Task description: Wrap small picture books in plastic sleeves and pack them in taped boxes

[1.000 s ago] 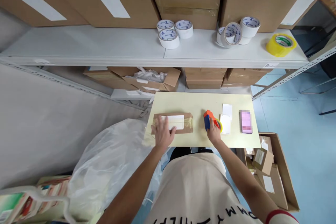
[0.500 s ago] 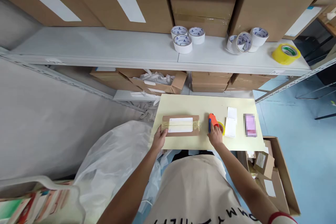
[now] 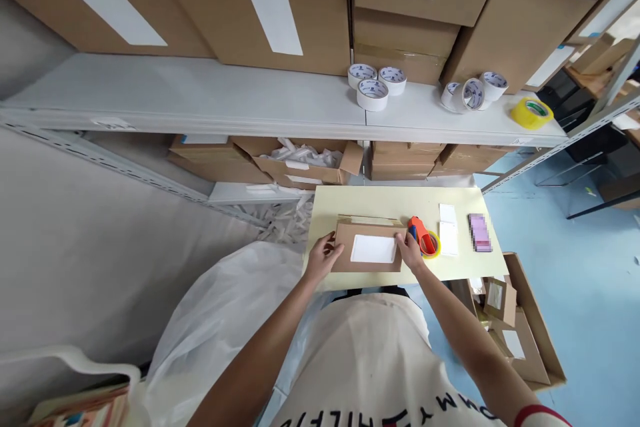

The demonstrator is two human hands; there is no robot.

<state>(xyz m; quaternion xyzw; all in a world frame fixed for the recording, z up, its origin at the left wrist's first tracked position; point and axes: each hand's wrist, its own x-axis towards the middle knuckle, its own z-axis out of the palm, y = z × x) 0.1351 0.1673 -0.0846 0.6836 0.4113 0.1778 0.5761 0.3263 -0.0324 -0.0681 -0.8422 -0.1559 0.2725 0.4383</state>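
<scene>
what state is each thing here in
box, tipped up, label facing the camera, held at both ends
left hand, closed on the box's left end
right hand, closed on its right end
dispenser, lying on the table, not held
shelf carton, flaps open
white rolls, lying flat
one roll, standing on edge
yellow roll, lying flat
floor carton, open

I stand at a small pale yellow table [image 3: 400, 203] on a light blue floor [image 3: 575, 267]. Behind it runs a white metal shelf [image 3: 200, 90], loaded with large brown cartons [image 3: 210, 7] above and flatter cartons [image 3: 405, 157] on the level below. A grey wall [image 3: 75, 247] fills my left side. An open cardboard box [image 3: 537, 353] sits on the floor at my right. The light is even and soft.
</scene>
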